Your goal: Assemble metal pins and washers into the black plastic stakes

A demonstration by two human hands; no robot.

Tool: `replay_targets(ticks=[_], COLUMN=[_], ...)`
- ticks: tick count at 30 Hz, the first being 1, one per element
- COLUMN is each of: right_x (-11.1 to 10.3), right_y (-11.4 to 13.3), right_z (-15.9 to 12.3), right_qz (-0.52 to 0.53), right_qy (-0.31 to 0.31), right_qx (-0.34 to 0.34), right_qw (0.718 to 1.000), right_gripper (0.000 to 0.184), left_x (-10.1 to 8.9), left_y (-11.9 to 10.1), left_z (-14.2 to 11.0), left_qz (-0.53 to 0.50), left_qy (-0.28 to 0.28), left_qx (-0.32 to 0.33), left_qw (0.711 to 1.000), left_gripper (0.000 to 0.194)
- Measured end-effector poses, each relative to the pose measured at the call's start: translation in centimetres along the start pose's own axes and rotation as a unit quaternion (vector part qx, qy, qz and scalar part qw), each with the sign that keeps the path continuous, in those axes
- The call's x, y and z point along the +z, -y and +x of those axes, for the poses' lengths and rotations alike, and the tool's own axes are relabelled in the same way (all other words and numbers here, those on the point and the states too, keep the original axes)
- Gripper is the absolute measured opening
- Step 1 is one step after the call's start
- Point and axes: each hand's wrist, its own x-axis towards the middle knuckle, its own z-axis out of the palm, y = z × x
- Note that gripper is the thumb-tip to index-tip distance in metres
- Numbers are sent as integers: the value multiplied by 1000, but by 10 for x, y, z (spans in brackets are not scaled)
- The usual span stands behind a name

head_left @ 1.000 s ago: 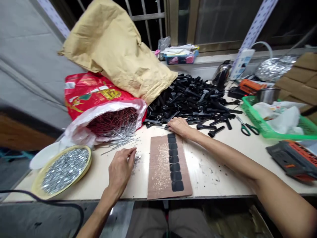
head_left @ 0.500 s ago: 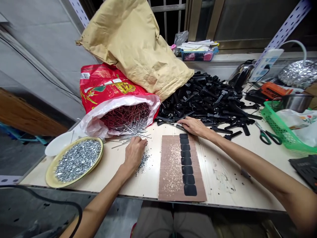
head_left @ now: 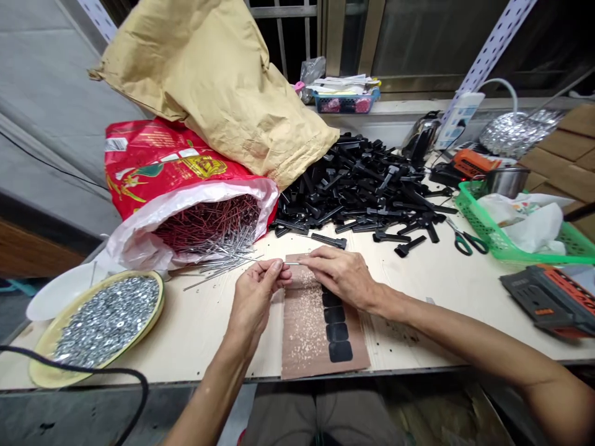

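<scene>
My right hand [head_left: 346, 277] is closed on a thin metal rod [head_left: 292, 264], above the upper part of a brown board [head_left: 302, 347]. The rod's other end meets the pinched fingertips of my left hand [head_left: 253, 294]; anything small between those fingers is hidden. Pale specks dot the board, and a column of black rounded squares [head_left: 338, 332] runs down its right side, partly covered by my right hand. Behind my left hand, loose metal rods [head_left: 218, 266] spill from a red bag [head_left: 153, 161] full of more rods.
A yellowish bowl of metal washers [head_left: 160, 303] stands at the left, beside a white dish [head_left: 56, 291]. Black plastic pieces [head_left: 362, 179] are heaped at the back. Green-handled scissors [head_left: 465, 243], a green basket [head_left: 525, 248] and an orange-black device [head_left: 553, 300] lie at the right.
My left hand has lifted from the small metal pieces on the table. My right hand has come back from the black heap, and both now meet at the rod. The view has shifted right.
</scene>
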Motion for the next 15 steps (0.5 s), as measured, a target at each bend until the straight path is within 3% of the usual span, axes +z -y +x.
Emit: replay_targets(ticks=[5, 15], right_x=[-9, -21], right_y=[10, 13], right_z=[-8, -16], right_qz=[-29, -89], right_qy=[5, 21], right_qx=[14, 47], right_qw=[999, 995], right_gripper=[32, 31], left_x=[21, 23], left_y=[8, 10], left_z=[-8, -11], left_qz=[-65, -71], left_qy=[11, 26], left_qx=[9, -21], left_qw=[998, 997], left_gripper=[37, 36])
